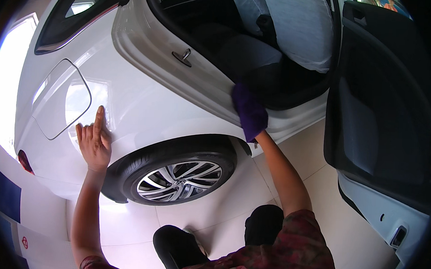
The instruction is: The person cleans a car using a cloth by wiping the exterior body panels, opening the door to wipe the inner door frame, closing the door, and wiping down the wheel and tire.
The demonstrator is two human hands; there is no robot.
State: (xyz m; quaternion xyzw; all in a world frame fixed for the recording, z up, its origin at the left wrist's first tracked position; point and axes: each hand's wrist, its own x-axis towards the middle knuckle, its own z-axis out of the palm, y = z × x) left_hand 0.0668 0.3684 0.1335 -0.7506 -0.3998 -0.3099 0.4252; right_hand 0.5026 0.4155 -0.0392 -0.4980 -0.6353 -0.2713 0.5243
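Observation:
My left hand (95, 141) rests on the white car's rear quarter panel (136, 108), just beside the fuel filler flap (62, 101). Its index finger points up the panel and it holds nothing. A purple cloth (249, 112) covers my right hand (251, 114), which presses it against the lower door frame of the open rear doorway. The fingers under the cloth are hidden. Between my arms is the rear wheel (180, 182) with its alloy rim. Above the cloth, a metal door striker (183, 57) sticks out of the door frame.
The open rear door (381, 117) stands at the right, its latch edge low. Inside the car are a dark rear seat (249, 48) and a front seat in a white plastic cover (297, 29). My knees are bent over the tiled floor (219, 207). A tail light (25, 162) is at far left.

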